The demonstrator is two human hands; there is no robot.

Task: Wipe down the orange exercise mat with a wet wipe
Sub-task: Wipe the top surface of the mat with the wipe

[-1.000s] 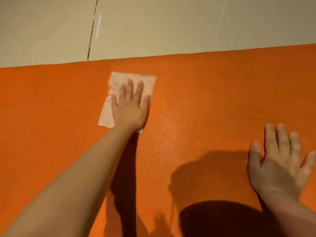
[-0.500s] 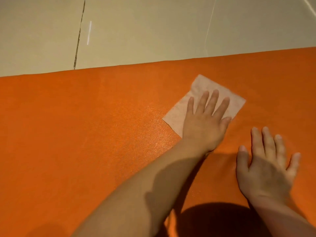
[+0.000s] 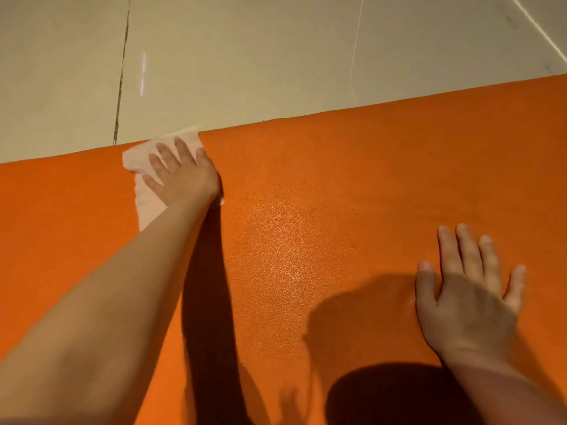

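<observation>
Since a moment ago your left hand (image 3: 184,176) — flat on the wet wipe (image 3: 147,204) — has swept to the orange mat (image 3: 306,240)'s far edge, where the overhanging wipe may fold or pick up floor (image 3: 245,56) grit, while your right hand (image 3: 466,299) rests open, empty.

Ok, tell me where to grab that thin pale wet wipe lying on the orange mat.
Pinch the pale wet wipe at its bare near corner, coming from the left. The left hand presses its middle flat on the orange exercise mat, and the far edge overhangs the beige tiled floor.

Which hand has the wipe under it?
The left hand, pressing the wet wipe at the mat's far edge; the right hand lies flat on bare mat.
</observation>
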